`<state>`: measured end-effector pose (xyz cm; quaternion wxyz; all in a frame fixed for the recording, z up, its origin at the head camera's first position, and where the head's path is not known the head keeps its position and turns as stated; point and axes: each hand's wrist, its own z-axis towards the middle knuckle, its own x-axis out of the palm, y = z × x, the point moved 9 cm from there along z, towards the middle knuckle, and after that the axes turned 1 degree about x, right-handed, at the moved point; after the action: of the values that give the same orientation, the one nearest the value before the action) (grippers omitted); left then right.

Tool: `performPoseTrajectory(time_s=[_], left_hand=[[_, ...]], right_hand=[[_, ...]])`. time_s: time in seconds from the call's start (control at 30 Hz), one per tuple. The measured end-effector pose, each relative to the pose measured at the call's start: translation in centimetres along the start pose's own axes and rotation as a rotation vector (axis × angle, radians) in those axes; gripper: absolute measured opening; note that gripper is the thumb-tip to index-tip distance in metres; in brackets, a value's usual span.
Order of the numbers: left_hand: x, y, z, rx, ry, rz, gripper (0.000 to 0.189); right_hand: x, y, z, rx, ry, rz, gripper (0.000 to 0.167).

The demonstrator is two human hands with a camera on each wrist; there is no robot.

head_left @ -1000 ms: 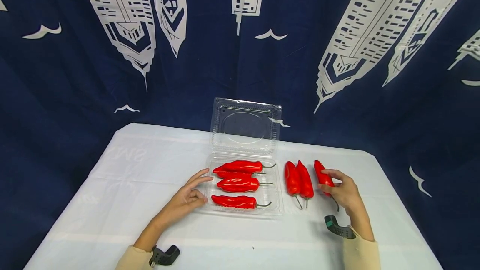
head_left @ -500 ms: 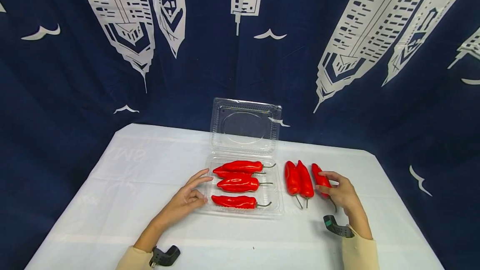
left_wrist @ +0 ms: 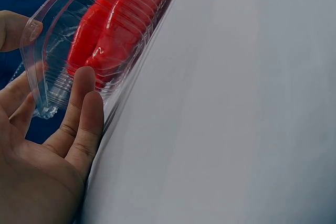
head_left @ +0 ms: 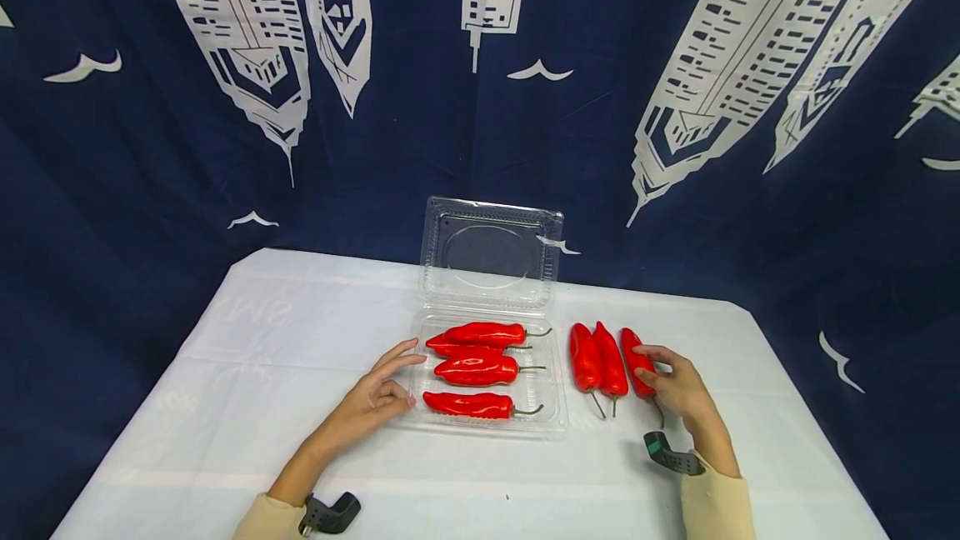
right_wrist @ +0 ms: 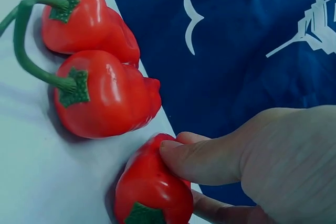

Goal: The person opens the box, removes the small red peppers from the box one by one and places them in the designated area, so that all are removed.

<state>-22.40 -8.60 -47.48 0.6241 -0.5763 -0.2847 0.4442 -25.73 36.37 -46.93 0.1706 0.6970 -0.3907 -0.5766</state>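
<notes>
A clear plastic clamshell container (head_left: 555,422) with its lid (head_left: 491,252) raised lies on the table, holding several red chili peppers (head_left: 476,370) with green stems. My left hand (head_left: 371,394) rests at the container's left edge, its fingertips touching the rim and wall in the left wrist view. To the container's right lie two red peppers (head_left: 585,357) side by side. Next to them, my right hand (head_left: 678,386) pinches a third red pepper (head_left: 632,348) between thumb and fingers. In the right wrist view this pepper (right_wrist: 157,192) sits low on the table, apart from the pair.
A white cloth covers the table (head_left: 480,482). Behind it hangs a dark blue curtain (head_left: 420,140) printed with white buildings and birds. Black wrist bands (head_left: 330,513) sit on both forearms.
My right hand has moved slightly left with the pepper, bringing it closer to the two lying peppers. The left hand and the container have stayed in place.
</notes>
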Motion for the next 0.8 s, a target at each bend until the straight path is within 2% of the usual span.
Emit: performPoseTrajectory(time_s=[0.4, 0.8], left_hand=[[0.09, 0.15, 0.07, -0.002, 0.004, -0.009, 0.059], [0.00, 0.13, 0.04, 0.013, 0.004, -0.004, 0.059]], right_hand=[[0.18, 0.40, 0.08, -0.031, -0.014, 0.008, 0.046], [0.61, 0.68, 0.21, -0.048, 0.003, 0.032, 0.050]])
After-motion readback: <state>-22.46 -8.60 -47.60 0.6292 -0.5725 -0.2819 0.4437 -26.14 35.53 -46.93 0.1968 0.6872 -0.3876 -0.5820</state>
